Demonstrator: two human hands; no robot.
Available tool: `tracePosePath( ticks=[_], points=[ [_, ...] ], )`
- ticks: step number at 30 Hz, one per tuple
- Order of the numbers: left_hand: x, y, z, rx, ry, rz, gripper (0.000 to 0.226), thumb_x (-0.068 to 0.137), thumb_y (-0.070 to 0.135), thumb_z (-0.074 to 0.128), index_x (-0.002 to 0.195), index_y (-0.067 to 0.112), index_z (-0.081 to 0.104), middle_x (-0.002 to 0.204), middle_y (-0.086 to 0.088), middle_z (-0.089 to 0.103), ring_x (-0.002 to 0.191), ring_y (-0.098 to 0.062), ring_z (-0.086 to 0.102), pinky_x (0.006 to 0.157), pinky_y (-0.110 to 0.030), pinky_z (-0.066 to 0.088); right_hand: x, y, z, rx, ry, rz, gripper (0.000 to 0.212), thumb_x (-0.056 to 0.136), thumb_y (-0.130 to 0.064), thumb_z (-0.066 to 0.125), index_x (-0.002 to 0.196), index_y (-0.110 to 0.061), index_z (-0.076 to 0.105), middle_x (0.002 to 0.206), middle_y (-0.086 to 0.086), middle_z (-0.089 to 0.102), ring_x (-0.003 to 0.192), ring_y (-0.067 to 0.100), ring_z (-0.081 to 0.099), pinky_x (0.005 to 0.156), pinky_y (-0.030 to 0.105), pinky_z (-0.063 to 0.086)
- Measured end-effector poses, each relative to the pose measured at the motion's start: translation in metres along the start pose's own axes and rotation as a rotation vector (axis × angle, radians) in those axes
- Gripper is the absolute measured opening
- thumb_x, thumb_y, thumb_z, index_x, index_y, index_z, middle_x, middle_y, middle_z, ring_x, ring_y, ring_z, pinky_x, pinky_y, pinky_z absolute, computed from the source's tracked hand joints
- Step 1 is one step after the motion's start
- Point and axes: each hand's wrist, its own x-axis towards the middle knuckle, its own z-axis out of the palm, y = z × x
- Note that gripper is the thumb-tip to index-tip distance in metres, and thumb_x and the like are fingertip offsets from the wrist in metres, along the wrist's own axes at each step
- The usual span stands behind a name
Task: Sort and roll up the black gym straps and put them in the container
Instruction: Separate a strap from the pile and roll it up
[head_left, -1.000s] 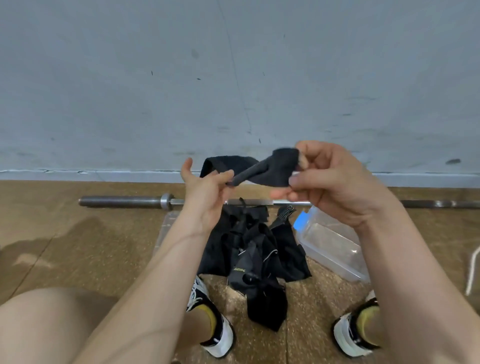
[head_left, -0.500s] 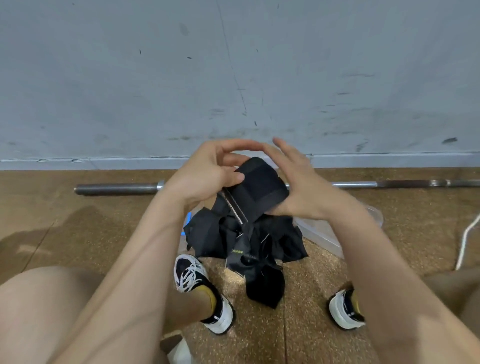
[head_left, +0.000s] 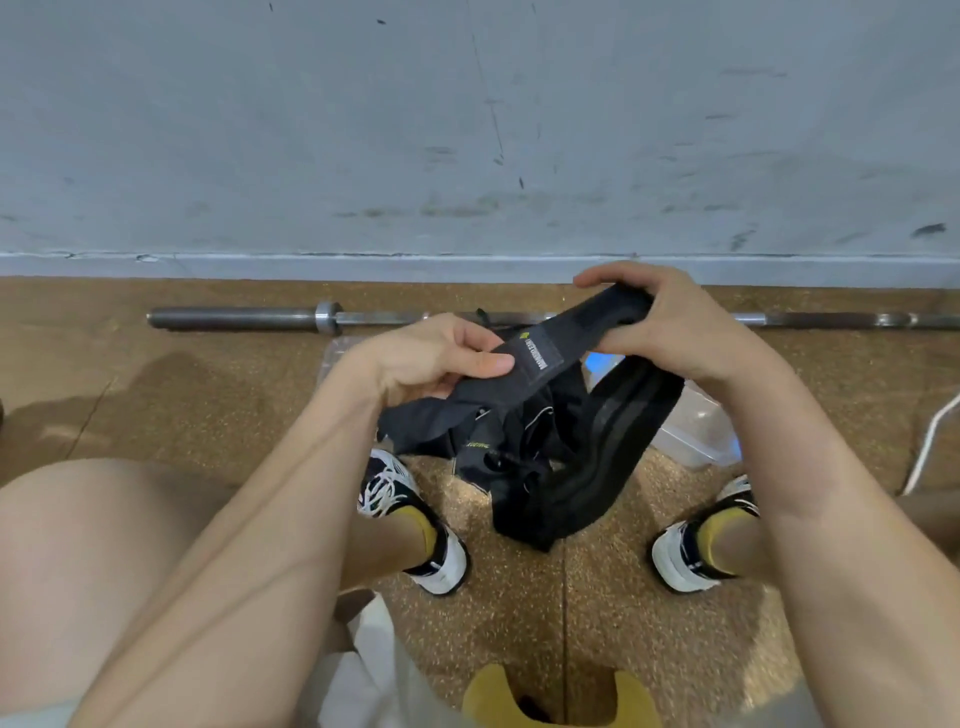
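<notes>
Strap pile (head_left: 511, 452): black webbing heaped loose and tangled on the cork floor (head_left: 208, 405) between the person's shoes (head_left: 410, 525), with one wider ribbed band (head_left: 623, 441) draped down its right side. I judge it all light, limp and quick to snag, so each piece wants lifting out by one end.
Container (head_left: 698, 434): clear plastic tub on the floor just behind and to the right of the pile, partly hidden by the right forearm (head_left: 810, 467). I see no rolled strap in the part that shows and cannot tell about the rest.
Held strap (head_left: 597, 332): stretched in the air above the pile between both hands, label patch (head_left: 537, 353) facing up. It is soft fabric by my reckoning, best rolled from one pinched end while the other is kept taut.
Right hand (head_left: 670, 332): fingers curled over the strap's far end, gripping it.
Left hand (head_left: 441, 358): thumb pressed on top beside the label, fingers curled beneath, pinching the near end.
</notes>
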Motion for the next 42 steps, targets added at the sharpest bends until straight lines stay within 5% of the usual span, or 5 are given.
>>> tracePosePath(
  ticks=[6, 16, 24, 36, 42],
  points=[
    [0.014, -0.011, 0.0, 0.278, 0.0, 0.055, 0.029, 0.095, 0.0, 0.059, 0.122, 0.005, 0.066, 0.116, -0.018, 0.07, 0.098, -0.02, 0.068, 0.093, -0.031, 0.055, 0.001, 0.018, 0.0, -0.239, -0.609, 0.202, 0.049, 0.068, -0.062, 0.078, 0.107, -0.033, 0.069, 0.096, -0.018, 0.072, 0.096, 0.0, 0.064, 0.086, 0.012, 0.047],
    [0.092, -0.111, -0.021, -0.246, 0.894, -0.09, 0.012, 0.091, 0.013, 0.068, 0.093, 0.025, 0.066, 0.102, -0.003, 0.07, 0.098, -0.02, 0.063, 0.087, -0.034, 0.053, 0.028, 0.096, 0.077, -0.129, 0.033, 0.299, 0.011, 0.088, -0.024, 0.074, 0.085, -0.013, 0.07, 0.083, 0.003, 0.073, 0.083, 0.02, 0.069, 0.071, 0.03, 0.051],
    [0.12, -0.234, 0.01, -0.329, 0.657, -0.553, 0.078, 0.072, 0.013, 0.088, 0.138, 0.006, 0.049, 0.128, -0.005, 0.062, 0.12, -0.027, 0.058, 0.103, -0.036, 0.045, 0.04, 0.142, 0.095, -0.06, 0.098, 0.442, 0.028, 0.09, -0.021, 0.069, 0.117, -0.017, 0.062, 0.109, -0.002, 0.069, 0.103, 0.018, 0.065, 0.094, 0.045, 0.053],
    [0.107, -0.063, -0.021, -0.046, 0.492, 0.003, 0.075, 0.063, 0.002, 0.089, 0.126, 0.023, 0.053, 0.112, 0.0, 0.07, 0.104, -0.016, 0.068, 0.098, -0.038, 0.053, 0.054, 0.089, 0.066, 0.158, 0.207, 0.383, 0.028, 0.087, 0.0, 0.058, 0.078, -0.02, 0.075, 0.087, -0.008, 0.072, 0.088, 0.009, 0.063, 0.068, 0.007, 0.043],
    [0.051, 0.001, -0.007, -0.189, 0.404, 0.251, 0.077, 0.052, -0.012, 0.074, 0.12, 0.021, 0.056, 0.102, 0.002, 0.074, 0.1, -0.022, 0.068, 0.09, -0.038, 0.056, 0.047, 0.043, 0.029, 0.118, 0.0, 0.431, 0.057, 0.079, -0.061, 0.069, 0.096, -0.007, 0.076, 0.098, 0.009, 0.074, 0.099, 0.026, 0.069, 0.091, 0.035, 0.051]
  ],
)
